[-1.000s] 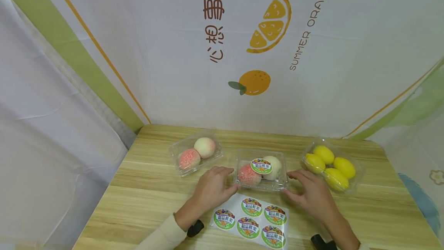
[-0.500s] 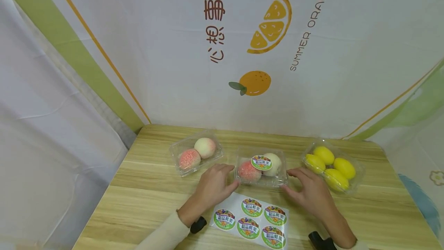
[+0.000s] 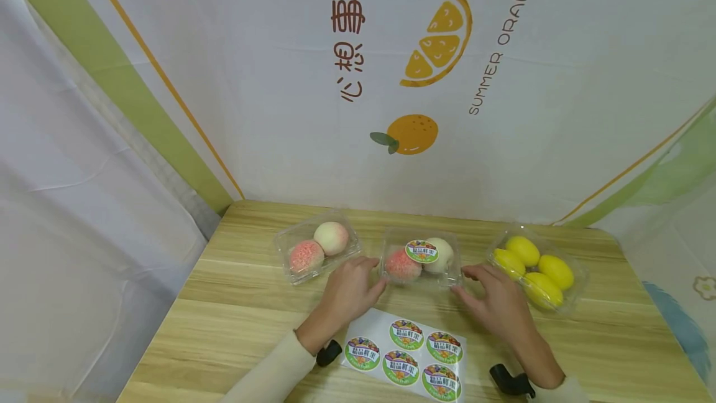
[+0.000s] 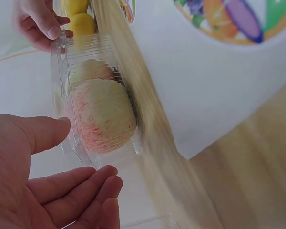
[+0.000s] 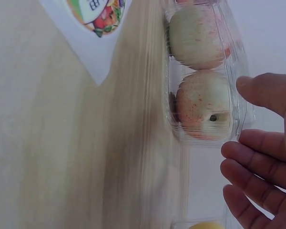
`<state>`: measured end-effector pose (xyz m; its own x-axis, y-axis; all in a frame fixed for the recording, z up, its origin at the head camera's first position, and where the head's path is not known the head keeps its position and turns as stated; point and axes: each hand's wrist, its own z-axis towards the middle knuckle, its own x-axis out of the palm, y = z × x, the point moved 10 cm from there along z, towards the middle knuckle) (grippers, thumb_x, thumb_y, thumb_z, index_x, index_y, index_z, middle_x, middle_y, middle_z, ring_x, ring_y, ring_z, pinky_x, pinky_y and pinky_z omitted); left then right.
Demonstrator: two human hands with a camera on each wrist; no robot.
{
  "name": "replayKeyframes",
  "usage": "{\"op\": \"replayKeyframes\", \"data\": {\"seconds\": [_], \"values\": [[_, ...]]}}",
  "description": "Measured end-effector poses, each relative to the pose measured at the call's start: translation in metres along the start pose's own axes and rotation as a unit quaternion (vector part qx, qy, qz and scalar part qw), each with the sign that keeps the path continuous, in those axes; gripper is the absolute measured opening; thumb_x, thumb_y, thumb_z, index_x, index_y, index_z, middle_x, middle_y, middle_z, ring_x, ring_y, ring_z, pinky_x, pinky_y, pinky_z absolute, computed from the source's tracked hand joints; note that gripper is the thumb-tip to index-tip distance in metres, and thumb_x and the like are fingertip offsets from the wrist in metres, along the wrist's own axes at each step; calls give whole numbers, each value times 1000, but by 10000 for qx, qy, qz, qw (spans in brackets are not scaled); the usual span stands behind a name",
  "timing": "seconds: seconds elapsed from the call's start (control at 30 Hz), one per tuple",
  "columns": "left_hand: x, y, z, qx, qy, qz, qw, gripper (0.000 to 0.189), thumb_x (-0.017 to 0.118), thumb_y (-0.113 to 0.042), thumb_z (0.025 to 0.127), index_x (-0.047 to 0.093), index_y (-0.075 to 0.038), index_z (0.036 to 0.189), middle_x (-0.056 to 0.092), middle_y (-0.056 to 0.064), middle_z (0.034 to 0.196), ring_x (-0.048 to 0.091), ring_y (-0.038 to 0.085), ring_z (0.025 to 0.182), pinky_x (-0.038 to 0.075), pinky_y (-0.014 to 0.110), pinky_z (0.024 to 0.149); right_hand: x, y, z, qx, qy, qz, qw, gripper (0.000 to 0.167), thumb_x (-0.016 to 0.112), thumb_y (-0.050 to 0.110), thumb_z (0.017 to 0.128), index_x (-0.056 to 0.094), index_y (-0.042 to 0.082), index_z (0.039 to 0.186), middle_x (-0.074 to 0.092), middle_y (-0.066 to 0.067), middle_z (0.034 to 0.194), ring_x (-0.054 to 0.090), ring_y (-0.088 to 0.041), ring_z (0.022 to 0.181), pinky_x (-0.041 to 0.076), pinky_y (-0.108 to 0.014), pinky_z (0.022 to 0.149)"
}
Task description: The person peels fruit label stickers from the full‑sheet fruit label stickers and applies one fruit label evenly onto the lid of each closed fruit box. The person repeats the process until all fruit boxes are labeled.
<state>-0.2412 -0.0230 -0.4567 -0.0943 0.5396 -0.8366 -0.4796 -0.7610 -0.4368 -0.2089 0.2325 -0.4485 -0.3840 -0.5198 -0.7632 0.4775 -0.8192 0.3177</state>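
Note:
A clear plastic clamshell box (image 3: 422,285) with two peaches (image 3: 403,265) inside sits mid-table. An oval fruit label (image 3: 422,252) is stuck on its lid. My left hand (image 3: 348,291) is at the box's left end, its thumb near the front corner. At the right end, my right hand (image 3: 495,301) has its thumb tip by the front corner and its fingers along the side. In both wrist views the thumbs meet the lid's rim and the fingers stay loosely bent beside the ends. Nearer me lies a sheet of round fruit stickers (image 3: 400,367).
To the left is another clear box of two peaches (image 3: 306,257), with no label visible. On the right stands a clear box of yellow lemons (image 3: 541,290), close to my right hand. A printed white curtain (image 3: 279,111) hangs behind the wooden table (image 3: 212,310).
The labelled peach box has moved away from me, toward the table's back edge, with both hands moving along at its ends. The sticker sheet and other boxes stay put.

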Motion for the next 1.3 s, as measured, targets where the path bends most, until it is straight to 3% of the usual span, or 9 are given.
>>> {"op": "replayKeyframes", "data": {"seconds": [0.37,0.8,0.97,1.07,1.13,1.3], "values": [[5,3,17,-235,-30,38,9997,33,83,-20,98,80,5,119,80,20,116,78,37,104,65,48,83,7,-13,9,482,60,-59,9988,35,94,24,86,81,1,109,79,-10,98,75,-29,84,62,-50,68],[9,3,34,-463,12,-17,9989,29,77,-17,101,79,6,119,80,21,114,78,38,105,64,50,85,11,-20,20,500,-97,-90,9987,33,93,19,87,81,-1,109,79,-13,96,75,-33,82,62,-51,68],[11,0,41,-378,9,134,9992,16,77,-14,101,77,1,96,77,16,92,77,34,88,62,49,78,14,-23,24,605,-93,-93,9981,33,93,20,88,81,-2,109,79,-15,95,75,-34,81,62,-51,67],[15,1,45,-286,-87,173,9994,21,76,-13,101,71,-3,83,69,9,77,71,27,72,58,47,66,15,-24,26,683,-96,-116,9975,33,93,19,88,81,-2,110,79,-16,96,75,-34,81,62,-52,67],[18,3,47,-266,-117,115,9995,22,75,-13,101,70,-3,82,66,7,73,65,23,66,56,46,60,16,-24,27,731,-101,-145,9972,34,93,20,88,81,-3,110,79,-16,96,75,-34,82,61,-52,67],[41,21,53,-334,-142,130,9993,21,74,-17,100,71,-4,84,63,3,70,58,16,60,48,43,51,17,-25,30,799,-125,-187,9965,35,94,20,88,81,-4,110,78,-17,96,75,-36,81,60,-53,67]]}}
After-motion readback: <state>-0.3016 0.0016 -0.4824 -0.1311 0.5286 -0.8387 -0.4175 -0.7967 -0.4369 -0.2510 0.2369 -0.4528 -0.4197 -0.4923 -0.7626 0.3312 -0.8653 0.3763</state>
